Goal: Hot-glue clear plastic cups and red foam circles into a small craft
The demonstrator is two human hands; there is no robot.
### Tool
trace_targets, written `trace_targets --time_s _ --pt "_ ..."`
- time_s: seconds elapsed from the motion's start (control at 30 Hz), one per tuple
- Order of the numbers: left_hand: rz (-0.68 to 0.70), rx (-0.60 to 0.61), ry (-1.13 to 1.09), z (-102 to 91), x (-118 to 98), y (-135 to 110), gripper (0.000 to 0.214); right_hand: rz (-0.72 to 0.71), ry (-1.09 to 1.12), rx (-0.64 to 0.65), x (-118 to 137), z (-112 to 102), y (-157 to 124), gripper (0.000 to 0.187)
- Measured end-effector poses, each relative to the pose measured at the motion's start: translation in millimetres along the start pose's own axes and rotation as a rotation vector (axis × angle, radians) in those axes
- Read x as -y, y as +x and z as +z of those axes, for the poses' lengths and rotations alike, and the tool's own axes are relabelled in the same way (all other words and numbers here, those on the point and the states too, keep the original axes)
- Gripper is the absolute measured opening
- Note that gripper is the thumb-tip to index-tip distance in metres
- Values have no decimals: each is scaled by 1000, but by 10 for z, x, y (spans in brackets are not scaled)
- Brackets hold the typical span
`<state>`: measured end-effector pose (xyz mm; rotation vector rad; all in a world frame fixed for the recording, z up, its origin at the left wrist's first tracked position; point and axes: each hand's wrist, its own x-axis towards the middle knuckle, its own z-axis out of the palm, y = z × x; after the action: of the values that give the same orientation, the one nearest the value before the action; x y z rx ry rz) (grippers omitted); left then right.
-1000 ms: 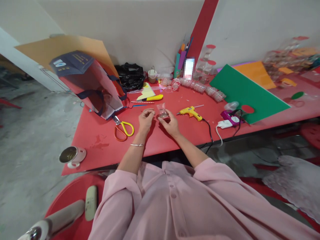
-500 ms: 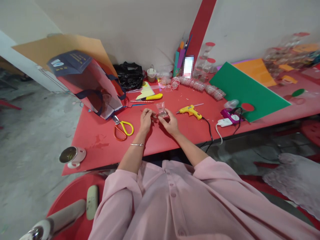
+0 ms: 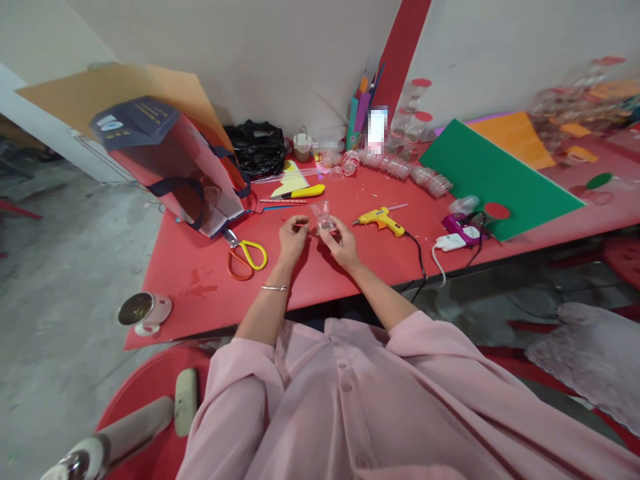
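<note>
My right hand [image 3: 341,245] grips a clear plastic hourglass-shaped piece [image 3: 323,215], which looks like two small cups joined base to base. Its thumb lies across the lower cup. Just to the left, my left hand [image 3: 293,240] is closed, fingertips curled together and apart from the clear piece. Whatever the left fingers pinch, if anything, is too small to make out. A yellow glue gun [image 3: 381,221] lies right of my right hand. Beyond my hands is a yellow box cutter [image 3: 305,192], and orange-and-yellow-handled scissors [image 3: 247,257] lie to the left.
A paper bag [image 3: 175,167] stands at the left, with a mug [image 3: 146,311] on the near left corner. Stacked clear cups [image 3: 395,167] lie along the back, near a phone [image 3: 377,130]. At right are a green sheet [image 3: 500,177] and a purple power strip [image 3: 467,230].
My left hand has drawn slightly left, away from the clear piece. The piece in my right hand has tilted a little to the left and its top sits slightly higher.
</note>
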<state>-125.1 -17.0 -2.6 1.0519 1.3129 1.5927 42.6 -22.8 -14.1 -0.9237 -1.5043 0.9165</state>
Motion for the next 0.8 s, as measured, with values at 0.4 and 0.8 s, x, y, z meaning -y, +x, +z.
trace_targets --time_s 0.4,0.8 --pt "-63 -24 -49 16 -120 -55 25 -105 -195 -17 77 -12 2 75" --pt "-86 255 -145 58 -40 -103 57 -119 -230 -45 14 -9 20 75"
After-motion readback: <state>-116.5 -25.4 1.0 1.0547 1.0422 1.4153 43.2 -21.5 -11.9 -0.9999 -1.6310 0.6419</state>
